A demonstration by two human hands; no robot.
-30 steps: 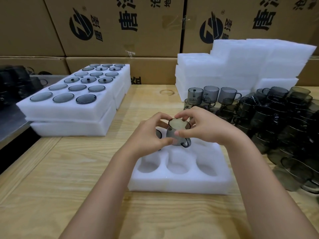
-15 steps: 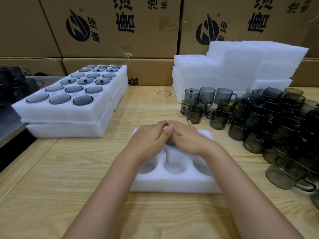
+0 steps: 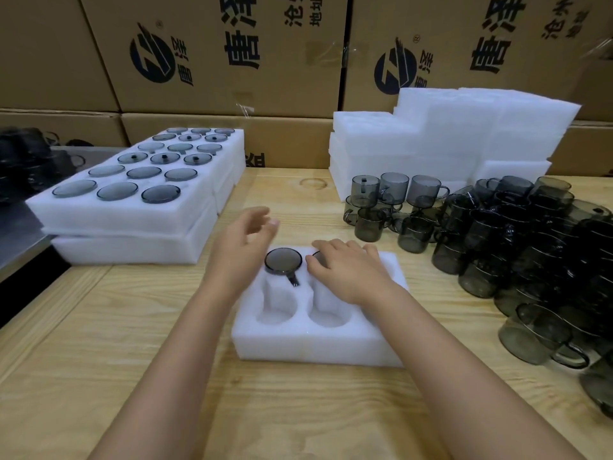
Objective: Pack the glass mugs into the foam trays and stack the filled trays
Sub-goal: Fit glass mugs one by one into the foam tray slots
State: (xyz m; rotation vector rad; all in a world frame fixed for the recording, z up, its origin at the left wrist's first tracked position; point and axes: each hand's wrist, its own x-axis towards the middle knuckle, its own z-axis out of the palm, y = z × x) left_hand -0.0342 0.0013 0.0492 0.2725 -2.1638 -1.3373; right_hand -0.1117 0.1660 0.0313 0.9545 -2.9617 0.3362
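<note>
1. The step in hand is filling the foam tray [image 3: 318,346] at the centre of the counter [image 3: 126,360]. One glass mug [image 3: 283,260] sits upside down in the tray's 11 o'clock pocket, with its handle toward 6 o'clock.
2. The hands are apart. The left hand [image 3: 240,250] hovers at the tray's 10 o'clock, fingers loose and holding nothing. The right hand [image 3: 348,272] lies with relaxed fingers over the 12 o'clock pocket, where a dark rim peeks out, probably a second mug.
3. The next move likely calls for a reach to the loose mugs [image 3: 530,247] at 3 o'clock, since the two visible near pockets are empty.
4. The right hand and forearm hide the tray's right-hand pockets. The dark shapes at 9 o'clock are too blurred to make out.
</note>
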